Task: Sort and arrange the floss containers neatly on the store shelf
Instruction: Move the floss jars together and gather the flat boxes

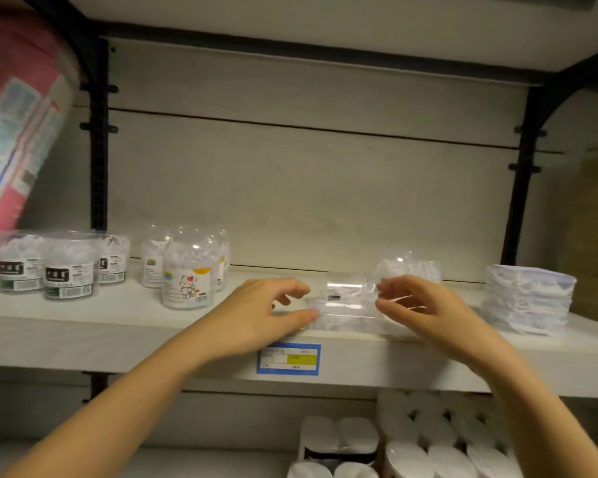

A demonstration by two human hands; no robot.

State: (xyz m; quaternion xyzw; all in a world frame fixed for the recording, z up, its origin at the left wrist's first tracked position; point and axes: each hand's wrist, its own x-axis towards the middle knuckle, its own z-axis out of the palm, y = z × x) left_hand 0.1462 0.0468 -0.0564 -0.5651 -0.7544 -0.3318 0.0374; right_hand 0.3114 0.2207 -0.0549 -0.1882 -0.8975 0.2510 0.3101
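A clear rectangular floss box (346, 305) stands near the front edge of the white shelf (118, 326). My left hand (266, 315) is at its left side, thumb touching the lower left corner, fingers curled. My right hand (418, 305) pinches its right edge. Behind the box sits another clear floss container (408, 267). At the left stand three round tubs with black labels (68, 270) and a group of round tubs with a cartoon label (187, 270).
A stack of white packets (529, 298) sits at the right end of the shelf. A pink package (14, 132) leans at the far left. A blue price tag (289, 358) is on the shelf lip. Tissue rolls (428, 439) fill the shelf below.
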